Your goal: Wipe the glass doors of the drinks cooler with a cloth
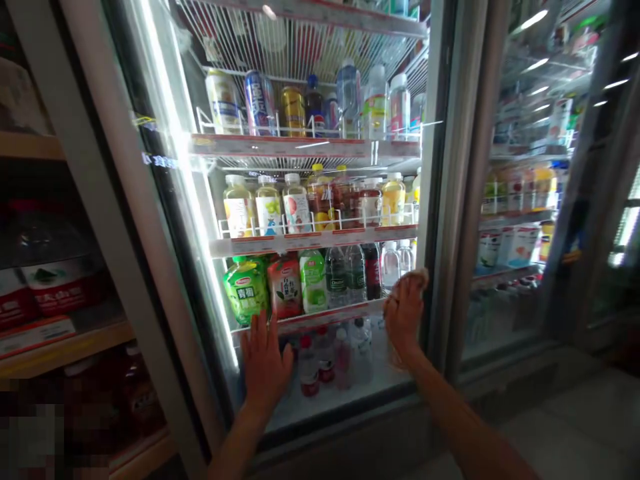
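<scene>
My left hand lies flat with fingers stretched out on the glass door of a lit drinks fridge, low down near its left side. My right hand presses against the same glass near the door's right frame, its fingers bent and bunched at the top; nothing shows in them. Behind the glass, green and red juice bottles and dark water bottles stand on the shelf above my hands. Small red-labelled bottles stand on the bottom shelf between my hands.
Upper wire shelves hold cans and clear bottles. A second glass-door fridge stands to the right. Wooden shelves with red packets are on the left. Grey floor lies at lower right.
</scene>
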`<state>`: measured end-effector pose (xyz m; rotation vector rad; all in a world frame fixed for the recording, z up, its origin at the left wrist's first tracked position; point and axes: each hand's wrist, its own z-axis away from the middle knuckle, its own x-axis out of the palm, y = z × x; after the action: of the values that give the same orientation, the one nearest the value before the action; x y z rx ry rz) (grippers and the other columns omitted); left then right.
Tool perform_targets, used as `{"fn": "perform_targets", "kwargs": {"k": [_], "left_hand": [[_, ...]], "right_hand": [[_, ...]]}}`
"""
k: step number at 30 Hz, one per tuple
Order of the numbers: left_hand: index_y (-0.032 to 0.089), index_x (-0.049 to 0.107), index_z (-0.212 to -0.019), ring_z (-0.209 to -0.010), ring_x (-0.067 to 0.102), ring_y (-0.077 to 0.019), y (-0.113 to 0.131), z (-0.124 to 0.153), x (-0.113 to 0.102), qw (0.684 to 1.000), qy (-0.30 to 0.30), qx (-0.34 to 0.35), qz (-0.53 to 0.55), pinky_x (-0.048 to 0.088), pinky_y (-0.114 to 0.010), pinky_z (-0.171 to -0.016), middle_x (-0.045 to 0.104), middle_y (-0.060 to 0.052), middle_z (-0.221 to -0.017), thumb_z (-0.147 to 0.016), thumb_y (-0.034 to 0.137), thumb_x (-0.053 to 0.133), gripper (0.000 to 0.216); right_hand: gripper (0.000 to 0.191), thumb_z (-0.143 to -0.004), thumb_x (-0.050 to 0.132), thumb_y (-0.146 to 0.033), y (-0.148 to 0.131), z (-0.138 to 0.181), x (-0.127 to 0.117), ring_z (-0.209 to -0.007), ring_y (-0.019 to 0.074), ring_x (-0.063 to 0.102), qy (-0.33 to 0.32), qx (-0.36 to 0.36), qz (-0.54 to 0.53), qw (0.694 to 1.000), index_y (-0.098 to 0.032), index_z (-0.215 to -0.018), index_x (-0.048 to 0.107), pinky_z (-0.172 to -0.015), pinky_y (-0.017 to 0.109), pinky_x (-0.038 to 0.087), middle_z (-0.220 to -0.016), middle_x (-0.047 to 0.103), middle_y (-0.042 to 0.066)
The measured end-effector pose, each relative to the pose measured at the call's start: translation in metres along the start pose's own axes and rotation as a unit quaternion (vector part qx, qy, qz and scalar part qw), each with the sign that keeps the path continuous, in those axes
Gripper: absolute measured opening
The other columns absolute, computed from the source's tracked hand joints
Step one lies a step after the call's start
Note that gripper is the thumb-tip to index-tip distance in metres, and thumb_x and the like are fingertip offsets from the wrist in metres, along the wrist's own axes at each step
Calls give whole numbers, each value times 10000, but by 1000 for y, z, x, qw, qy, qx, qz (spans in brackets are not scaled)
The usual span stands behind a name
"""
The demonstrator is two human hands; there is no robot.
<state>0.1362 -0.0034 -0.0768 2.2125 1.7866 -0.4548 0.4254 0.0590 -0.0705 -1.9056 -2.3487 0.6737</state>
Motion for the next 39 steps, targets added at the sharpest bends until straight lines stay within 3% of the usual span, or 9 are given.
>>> {"fn": "perform_targets", "kwargs": {"k": [4,7,9,13,19,24,29,34,39], "left_hand": [[174,107,-1451,-1400,143,-299,3,-2,0,1000,2,-12,-6,206,-543,-1105,209,-165,-1503,-841,238,466,710],[165,100,-1452,-1393,176,-299,5,-2,-1,1000,0,0,-15,214,-539,-1101,245,-170,-1489,-841,233,462,713],[153,104,-1450,-1391,179,-303,5,-2,-1,1000,6,1,-17,223,-536,-1096,242,-178,-1488,-839,235,464,714],[144,125,-1446,-1391,180,-307,4,-2,-2,1000,16,-2,-21,226,-539,-1090,266,-191,-1475,-840,237,467,702],[160,126,-1445,-1399,163,-278,0,-18,-11,999,39,-2,-22,195,-520,-1104,296,-185,-1464,-846,237,467,694],[139,172,-1433,-1401,154,-279,-3,-30,-12,999,37,1,-29,183,-518,-1106,316,-193,-1452,-842,246,463,667],[131,224,-1415,-1394,179,-282,-8,-29,-15,999,32,-8,-33,193,-522,-1101,335,-192,-1443,-839,233,460,631],[132,231,-1414,-1387,202,-287,-16,-29,-20,999,32,-14,-35,203,-524,-1097,336,-189,-1443,-836,236,463,631],[136,212,-1419,-1386,208,-284,-30,-29,-26,998,32,-29,-52,225,-528,-1088,335,-195,-1442,-851,255,457,630]], "right_hand": [[464,-879,335,-232,1,-3,-3,-1343,270,307,-70,-167,-32,983,-193,-1326,454,-1073,499,207,-1393,442,120],[492,-880,304,-239,1,-8,-4,-1313,317,336,24,-19,-21,999,-88,-1330,432,-1025,513,268,-1389,411,207],[508,-876,302,-233,-5,-7,-3,-1320,331,323,37,-3,-30,999,-76,-1349,403,-1002,508,301,-1403,386,218],[522,-854,381,-211,-20,2,-2,-1350,279,298,-77,-226,-61,969,-229,-1376,392,-1080,492,221,-1419,419,94],[546,-866,342,-225,-27,-22,-2,-1355,326,278,30,-41,-33,998,-153,-1407,333,-1004,542,304,-1455,337,175],[540,-843,412,-226,-58,-20,-4,-1371,280,258,-58,-269,-65,959,-236,-1382,387,-1092,504,191,-1417,428,86],[550,-854,389,-233,-70,-29,-4,-1361,328,264,52,-88,-46,994,-165,-1399,355,-1013,529,286,-1449,354,165],[521,-844,434,-231,-97,-14,-5,-1363,254,280,-70,-307,-76,946,-243,-1365,413,-1112,475,150,-1385,473,67],[519,-858,401,-228,-120,-11,-1,-1388,306,203,26,-130,-75,988,-167,-1374,397,-1063,523,219,-1435,388,143]]}}
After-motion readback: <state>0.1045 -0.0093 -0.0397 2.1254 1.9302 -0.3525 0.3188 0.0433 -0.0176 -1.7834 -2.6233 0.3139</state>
